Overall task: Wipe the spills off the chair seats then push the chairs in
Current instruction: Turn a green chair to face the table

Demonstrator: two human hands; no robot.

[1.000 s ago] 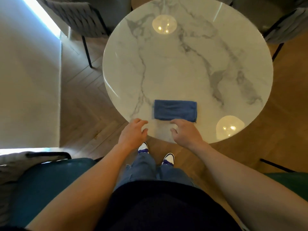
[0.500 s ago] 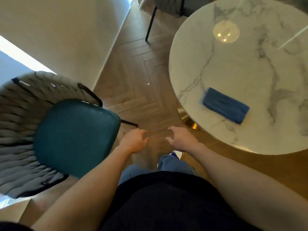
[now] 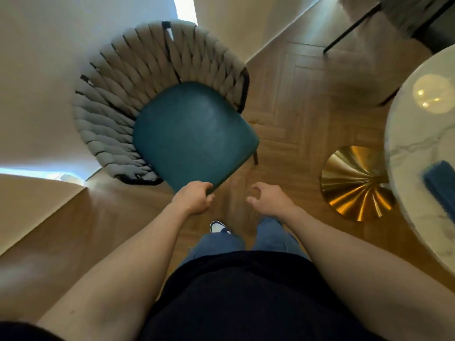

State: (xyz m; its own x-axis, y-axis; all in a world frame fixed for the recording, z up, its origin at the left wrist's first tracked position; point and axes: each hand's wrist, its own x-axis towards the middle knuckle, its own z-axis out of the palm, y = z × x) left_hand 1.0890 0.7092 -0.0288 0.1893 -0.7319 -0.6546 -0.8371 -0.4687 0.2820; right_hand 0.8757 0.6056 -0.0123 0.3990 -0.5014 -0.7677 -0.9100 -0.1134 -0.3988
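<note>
Left hand point(image 3: 192, 201) grip clamps the chair seat point(image 3: 194, 136) front edge; right hand point(image 3: 269, 201) grip, beside it, hangs loosely curled, holding nothing.

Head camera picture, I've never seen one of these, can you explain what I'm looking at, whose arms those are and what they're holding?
There is no machine here. A person wears a wide-angle camera on the head, looking down, so the two bare arms are their own. The left hand grips the front edge of the teal padded chair seat, which has a grey woven backrest. The right hand hangs beside it with loosely curled fingers, holding nothing. At the right edge is a round white marble table on a gold base; a folded blue cloth lies on it, untouched. Below are the person's jeans and one shoe on the wooden floor.
</note>
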